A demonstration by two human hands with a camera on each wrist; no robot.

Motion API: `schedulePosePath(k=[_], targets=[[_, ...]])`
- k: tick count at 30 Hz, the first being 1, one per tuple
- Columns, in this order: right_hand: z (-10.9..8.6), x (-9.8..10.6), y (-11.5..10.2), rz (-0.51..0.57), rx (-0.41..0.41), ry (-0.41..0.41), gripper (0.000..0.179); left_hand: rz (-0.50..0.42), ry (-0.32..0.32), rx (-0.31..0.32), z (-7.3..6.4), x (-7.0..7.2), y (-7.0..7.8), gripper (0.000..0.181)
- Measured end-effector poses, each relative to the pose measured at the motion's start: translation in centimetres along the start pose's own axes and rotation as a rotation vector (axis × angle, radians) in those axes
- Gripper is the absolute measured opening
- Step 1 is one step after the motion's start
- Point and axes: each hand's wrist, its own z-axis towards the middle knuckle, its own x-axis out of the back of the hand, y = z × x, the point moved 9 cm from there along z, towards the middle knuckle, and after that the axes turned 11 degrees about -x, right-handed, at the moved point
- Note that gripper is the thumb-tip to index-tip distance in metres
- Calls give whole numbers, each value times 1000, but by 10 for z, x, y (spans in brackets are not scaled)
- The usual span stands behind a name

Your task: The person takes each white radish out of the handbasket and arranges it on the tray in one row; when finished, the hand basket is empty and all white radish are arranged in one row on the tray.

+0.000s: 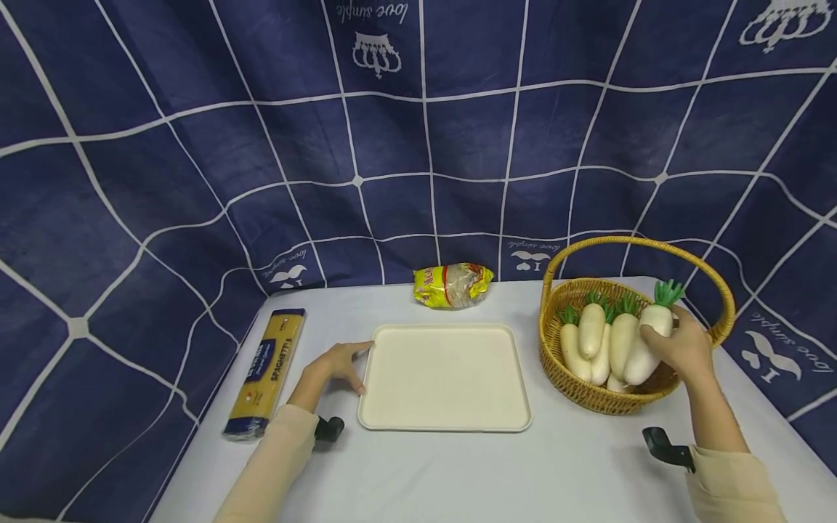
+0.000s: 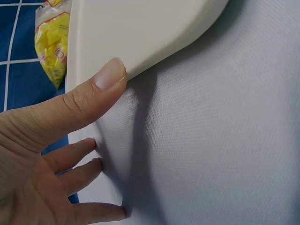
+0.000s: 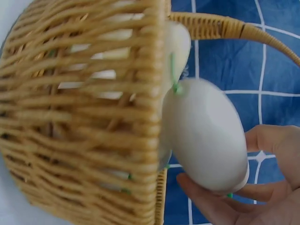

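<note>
My right hand [image 1: 686, 345] grips a large white radish [image 1: 656, 321] with a green leafy top, at the right side of the wicker basket [image 1: 591, 399]. In the right wrist view, the fingers [image 3: 206, 199] and thumb hold the radish [image 3: 206, 136] just past the basket's rim. Several other white radishes [image 1: 591, 330] lie in the basket, their green tops toward the back. At the left side of a cream tray [image 1: 445, 378], my left hand [image 1: 336, 367] is spread, and its thumb [image 2: 110, 77] touches the tray's rim in the left wrist view.
A pack of spaghetti [image 1: 268, 374] lies left of my left hand. Behind the tray, a yellow and clear plastic bag [image 1: 453, 285] rests near the blue checked curtain [image 1: 458, 138]. The basket's tall handle [image 1: 634, 240] arches over the radishes. Everything stands on a white tablecloth [image 1: 458, 472].
</note>
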Motion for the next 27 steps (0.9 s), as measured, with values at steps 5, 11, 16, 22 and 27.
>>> schedulePosePath(k=[5,11,16,22,27], targets=[[-4,-6,-7,97,-10,-98,77,0,4,-16,1,2,2,108],[-14,-19,-24,212,32,-245,78,-2,-7,7,0,-1,-1,110],[-24,-33,-36,267,27,-328,78,6,-2,15,-3,-2,0,112],[-40,-53,-54,296,3,-407,77,12,4,21,-4,0,-1,112],[-51,-71,-67,308,14,-454,78,13,7,9,-3,0,0,111]])
